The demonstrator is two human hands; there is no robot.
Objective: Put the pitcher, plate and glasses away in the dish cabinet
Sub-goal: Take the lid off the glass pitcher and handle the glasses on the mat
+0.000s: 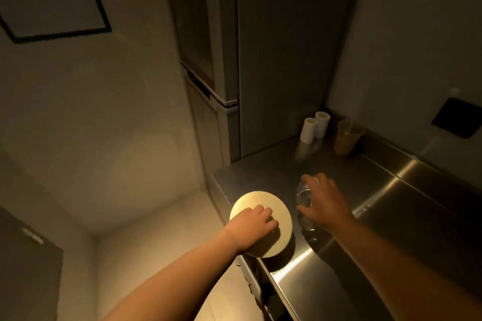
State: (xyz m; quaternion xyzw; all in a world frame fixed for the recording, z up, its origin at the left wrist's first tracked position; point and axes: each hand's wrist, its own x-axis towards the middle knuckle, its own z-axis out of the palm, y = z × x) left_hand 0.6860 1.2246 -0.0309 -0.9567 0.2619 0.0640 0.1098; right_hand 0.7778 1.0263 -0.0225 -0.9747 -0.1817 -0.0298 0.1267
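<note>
A round cream plate point(271, 206) hangs over the front left corner of the steel counter point(365, 203). My left hand point(254, 227) grips its near side, fingers curled over the top, and the plate looks tilted. Just to the right stand clear glasses point(303, 197) on the counter. My right hand point(323, 200) is spread over the top of them, fingers reaching down around the rim; whether it grips is hard to tell. A clear pitcher point(347, 137) with a yellowish tint stands at the back of the counter.
Two white cylinders point(314, 126) stand in the back corner beside a tall grey cabinet point(281, 60). A dark panel point(456, 117) is set in the right wall. The floor lies open to the left of the counter.
</note>
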